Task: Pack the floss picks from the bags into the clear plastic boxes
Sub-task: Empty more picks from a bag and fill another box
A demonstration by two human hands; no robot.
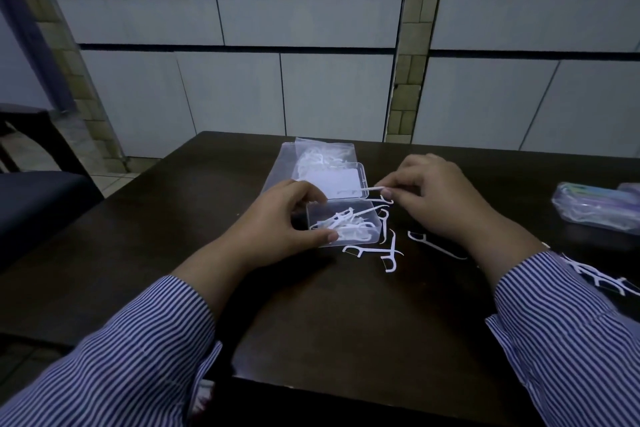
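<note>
A: What is held?

B: A floss pick (375,188) is pinched in the right hand (438,199), just over the open clear box (341,224); the box's near-left corner is gripped by the left hand (285,218).

A: And done well?

B: The pick should be laid flat and parallel inside. Loose picks (388,250) remain beside the box, the bag (311,158) behind it.

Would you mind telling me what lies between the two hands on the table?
In the head view, the open clear box, holding floss picks, sits between the left hand and the right hand.
</note>
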